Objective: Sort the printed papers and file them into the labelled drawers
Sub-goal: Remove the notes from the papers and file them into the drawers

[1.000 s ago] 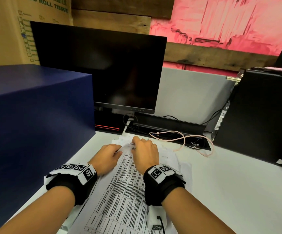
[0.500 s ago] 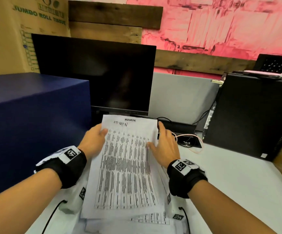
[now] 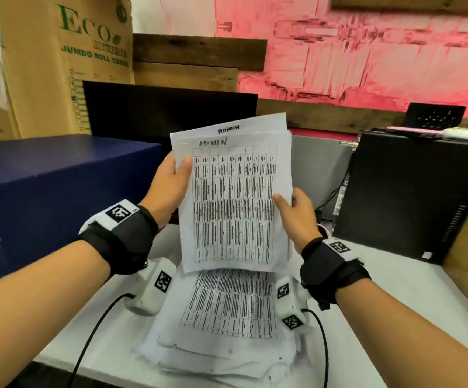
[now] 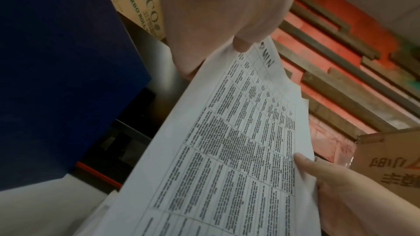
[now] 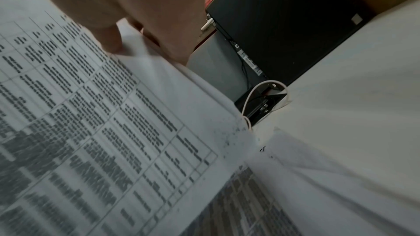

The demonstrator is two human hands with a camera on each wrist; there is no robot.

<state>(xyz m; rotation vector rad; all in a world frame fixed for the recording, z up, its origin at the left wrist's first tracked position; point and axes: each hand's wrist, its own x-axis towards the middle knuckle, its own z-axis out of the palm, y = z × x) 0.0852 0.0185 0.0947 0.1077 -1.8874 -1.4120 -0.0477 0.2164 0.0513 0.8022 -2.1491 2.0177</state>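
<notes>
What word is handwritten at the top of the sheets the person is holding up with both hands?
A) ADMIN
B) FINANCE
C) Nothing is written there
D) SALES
A: the head view shows "ADMIN" handwritten above the printed table on the front sheet of the held papers, and again on the sheet behind it, while the left hand and the right hand grip the side edges.

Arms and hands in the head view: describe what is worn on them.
Both forearms are bare, no sleeves or gloves. The left hand and right hand each have a black wrist strap carrying a white block with black-and-white square markers; a thin black cable trails from each.
</notes>
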